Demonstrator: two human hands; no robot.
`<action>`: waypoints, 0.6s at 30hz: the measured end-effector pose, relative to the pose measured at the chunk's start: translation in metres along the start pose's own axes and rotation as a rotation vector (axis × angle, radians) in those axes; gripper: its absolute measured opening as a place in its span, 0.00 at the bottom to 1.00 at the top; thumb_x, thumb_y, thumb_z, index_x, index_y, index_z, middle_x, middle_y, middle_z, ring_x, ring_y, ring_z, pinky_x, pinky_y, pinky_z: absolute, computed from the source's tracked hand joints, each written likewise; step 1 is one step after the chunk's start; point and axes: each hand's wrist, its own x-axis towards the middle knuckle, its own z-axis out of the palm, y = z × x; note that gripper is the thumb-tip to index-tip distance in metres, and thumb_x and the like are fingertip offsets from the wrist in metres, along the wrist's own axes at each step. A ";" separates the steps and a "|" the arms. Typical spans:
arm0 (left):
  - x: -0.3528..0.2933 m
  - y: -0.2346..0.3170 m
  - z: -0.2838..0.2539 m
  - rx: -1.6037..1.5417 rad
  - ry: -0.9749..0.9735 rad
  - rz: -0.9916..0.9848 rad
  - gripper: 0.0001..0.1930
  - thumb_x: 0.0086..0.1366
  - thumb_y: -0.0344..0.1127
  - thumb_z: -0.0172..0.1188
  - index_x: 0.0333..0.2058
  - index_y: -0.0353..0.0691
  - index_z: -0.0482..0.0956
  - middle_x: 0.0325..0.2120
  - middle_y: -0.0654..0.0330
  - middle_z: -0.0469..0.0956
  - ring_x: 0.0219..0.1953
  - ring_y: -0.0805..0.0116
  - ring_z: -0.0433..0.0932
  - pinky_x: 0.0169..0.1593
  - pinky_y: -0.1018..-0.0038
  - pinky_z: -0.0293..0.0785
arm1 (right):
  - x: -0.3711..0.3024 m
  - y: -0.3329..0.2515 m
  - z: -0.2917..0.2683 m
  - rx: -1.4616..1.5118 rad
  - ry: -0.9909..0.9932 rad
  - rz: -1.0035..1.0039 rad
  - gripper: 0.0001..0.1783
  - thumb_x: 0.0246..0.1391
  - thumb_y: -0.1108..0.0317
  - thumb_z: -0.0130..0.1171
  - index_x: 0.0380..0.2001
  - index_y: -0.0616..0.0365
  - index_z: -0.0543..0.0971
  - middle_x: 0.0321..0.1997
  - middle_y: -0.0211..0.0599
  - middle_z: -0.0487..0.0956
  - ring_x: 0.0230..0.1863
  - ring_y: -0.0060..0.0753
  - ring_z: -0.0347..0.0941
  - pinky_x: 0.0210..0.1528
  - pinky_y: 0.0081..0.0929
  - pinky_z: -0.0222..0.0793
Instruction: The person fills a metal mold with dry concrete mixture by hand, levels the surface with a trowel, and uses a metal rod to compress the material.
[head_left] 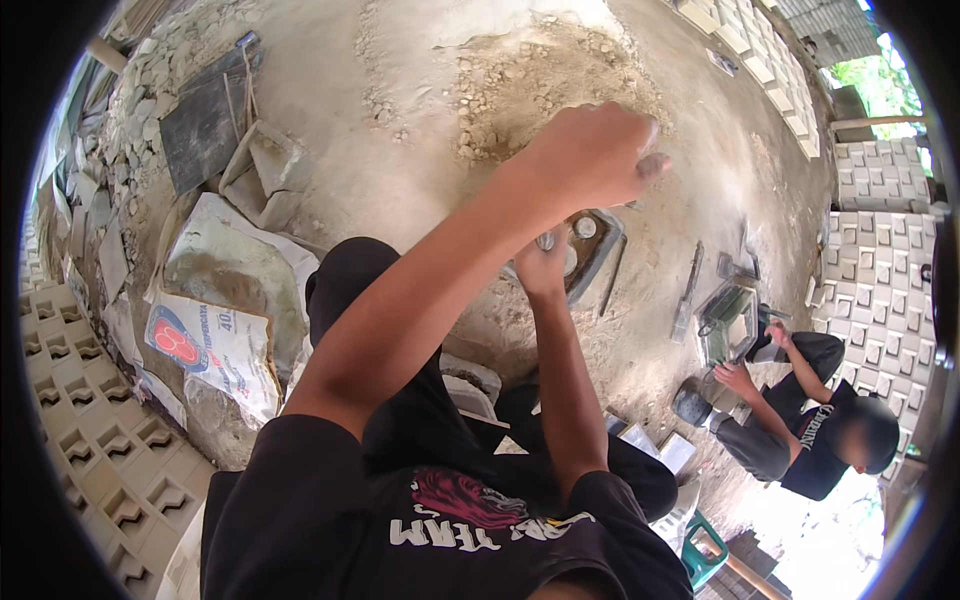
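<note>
My left arm reaches across to the upper right, and my left hand is closed in a fist above the ground. What its fingers hold, if anything, is hidden. Lower down, my right hand is closed beside a dark metal mould. A small grey rounded end shows at its fingers, but I cannot tell what it belongs to. Inside the mould sit pale round pieces, partly covered by my hand. Along the mould's right side lies a thin dark bar.
Loose crumbly material is heaped ahead. On the left lie a torn sack, a dark board and rubble. A co-worker crouches at right, handling another mould. Patterned blocks are stacked beyond.
</note>
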 end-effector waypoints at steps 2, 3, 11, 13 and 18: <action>0.001 0.006 -0.001 0.021 -0.107 -0.059 0.18 0.64 0.48 0.53 0.36 0.36 0.78 0.28 0.51 0.80 0.31 0.54 0.81 0.37 0.61 0.76 | 0.004 -0.005 -0.003 -0.005 0.028 0.017 0.16 0.55 0.75 0.53 0.14 0.62 0.67 0.15 0.17 0.63 0.20 0.09 0.54 0.21 0.17 0.48; 0.000 0.011 -0.004 0.032 -0.161 -0.090 0.18 0.64 0.48 0.53 0.38 0.37 0.79 0.31 0.52 0.82 0.32 0.55 0.81 0.37 0.62 0.76 | 0.004 -0.005 -0.004 0.003 0.039 0.021 0.17 0.56 0.75 0.53 0.14 0.62 0.67 0.15 0.16 0.64 0.20 0.09 0.54 0.21 0.17 0.47; 0.003 0.000 0.004 -0.001 -0.061 -0.011 0.18 0.65 0.48 0.53 0.35 0.35 0.77 0.25 0.51 0.79 0.29 0.54 0.80 0.36 0.60 0.77 | 0.013 -0.033 0.000 0.129 0.119 0.103 0.16 0.54 0.76 0.55 0.13 0.60 0.67 0.16 0.16 0.64 0.21 0.08 0.55 0.22 0.16 0.48; 0.001 0.003 0.003 -0.030 -0.078 -0.031 0.18 0.65 0.47 0.53 0.34 0.35 0.77 0.25 0.51 0.79 0.29 0.54 0.80 0.36 0.61 0.77 | 0.006 -0.005 0.000 0.123 0.138 0.074 0.16 0.54 0.77 0.55 0.13 0.60 0.67 0.16 0.17 0.63 0.21 0.08 0.55 0.22 0.16 0.48; 0.004 0.010 -0.003 0.025 -0.189 -0.122 0.19 0.64 0.48 0.53 0.38 0.36 0.78 0.28 0.53 0.81 0.30 0.59 0.81 0.35 0.65 0.76 | -0.007 -0.011 0.000 0.091 0.087 0.046 0.17 0.53 0.77 0.54 0.12 0.60 0.66 0.15 0.17 0.61 0.21 0.09 0.54 0.22 0.17 0.48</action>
